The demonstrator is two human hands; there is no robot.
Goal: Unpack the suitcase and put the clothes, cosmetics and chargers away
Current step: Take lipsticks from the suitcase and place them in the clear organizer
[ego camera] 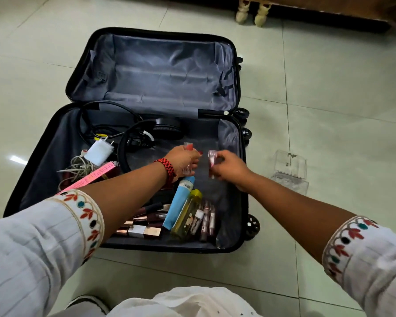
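Observation:
The black suitcase (240, 170) lies open on the floor, its far half bare grey lining. In the near half, my left hand (183, 160) grips a clear tube with a coral end (188, 147). Close beside it, my right hand (229, 167) holds a small pink-tinted tube (212, 160). Below my hands lie a blue tube (178, 202), a yellow bottle (188, 213) and several lipsticks (146, 225). At the left are a white charger plug (100, 152), tangled cables (78, 168) and a pink box (89, 178). Black headphones (165, 129) rest at the hinge side.
A clear acrylic organiser box (289, 168) stands on the pale tiled floor just right of the suitcase. Carved furniture legs (253, 13) and a dark wooden base sit at the far right. White cloth on my lap fills the bottom edge.

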